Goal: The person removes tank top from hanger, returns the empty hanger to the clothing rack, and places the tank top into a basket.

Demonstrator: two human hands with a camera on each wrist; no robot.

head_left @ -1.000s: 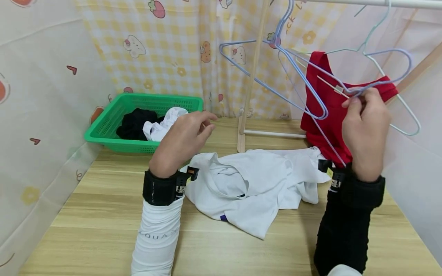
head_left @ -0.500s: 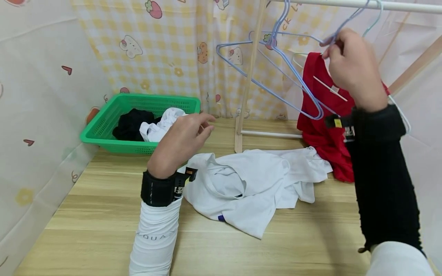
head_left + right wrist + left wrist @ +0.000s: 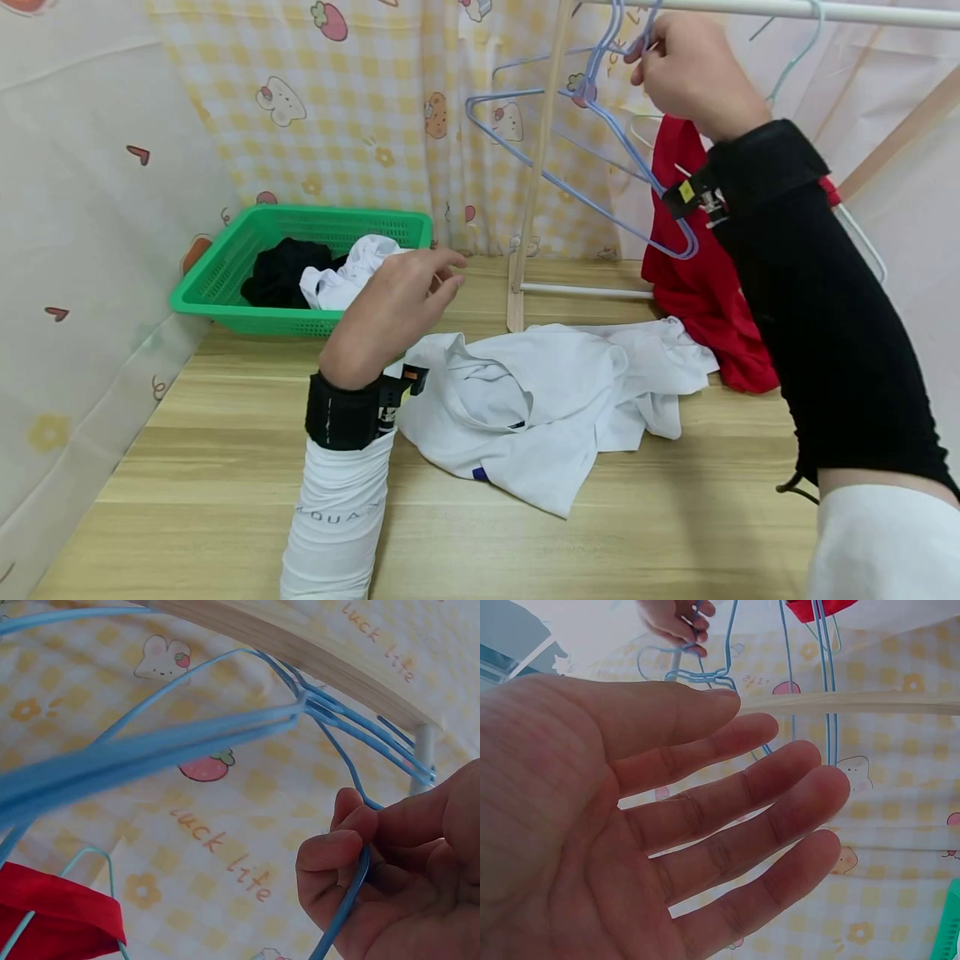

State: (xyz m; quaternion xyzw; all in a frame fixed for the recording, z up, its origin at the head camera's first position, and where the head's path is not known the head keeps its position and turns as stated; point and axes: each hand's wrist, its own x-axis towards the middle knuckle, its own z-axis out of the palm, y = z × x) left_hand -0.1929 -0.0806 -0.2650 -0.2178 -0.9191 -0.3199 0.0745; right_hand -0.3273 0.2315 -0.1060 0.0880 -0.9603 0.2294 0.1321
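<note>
Up at the white rail, my right hand (image 3: 693, 71) pinches a blue clothes hanger (image 3: 346, 904) near its hook. Beside it hang more blue hangers (image 3: 600, 204) close to the wooden post. In the left wrist view the fingers of my left hand (image 3: 727, 817) are relaxed and hold nothing; in the head view that hand hovers between the basket and a white shirt (image 3: 555, 375). The shirt lies spread on the table with its neckline toward the left. A red garment (image 3: 675, 250) hangs on a pale green hanger (image 3: 795, 62), partly hidden behind my right arm.
A green basket (image 3: 225, 310) at the back left holds a black cloth (image 3: 281, 273) and a white cloth (image 3: 345, 279). The rack's rail (image 3: 840, 12) runs along the upper right, on a wooden post (image 3: 534, 192). A checked curtain (image 3: 360, 100) closes off the back.
My right hand has gone up and leftward with the blue hanger, from in front of the red garment to the rail beside the other blue hangers. The left hand has stayed put.
</note>
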